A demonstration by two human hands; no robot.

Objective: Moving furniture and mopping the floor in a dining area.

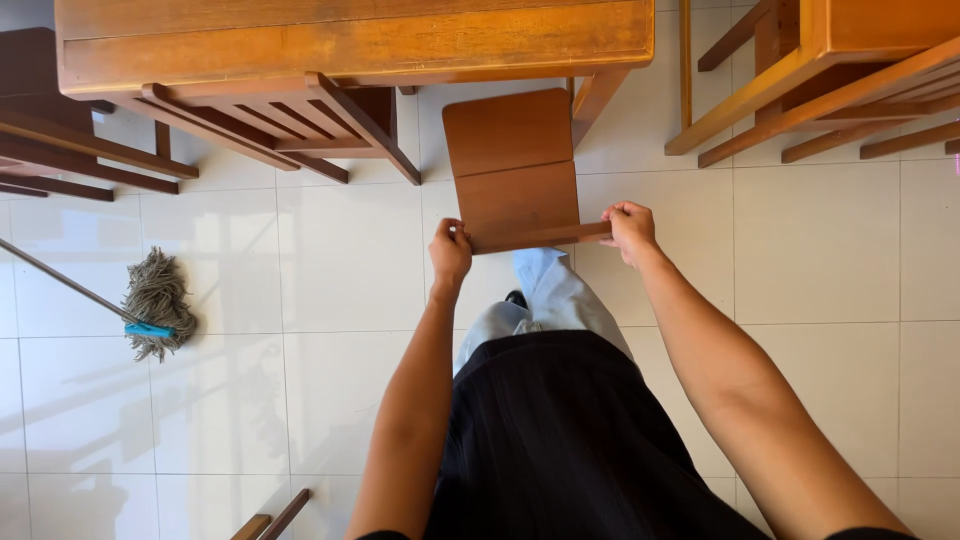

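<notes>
A brown wooden chair stands on the white tiled floor just in front of me, seen from above, with its seat toward a wooden table. My left hand grips the left end of the chair's top back rail. My right hand grips the right end of the same rail. Both arms reach forward over my dark pinstriped top and light trousers.
A string mop with a long handle lies on the floor at left. Another chair is tucked under the table at upper left. A second wooden table and chair frame stand at upper right. A wooden piece pokes in at bottom.
</notes>
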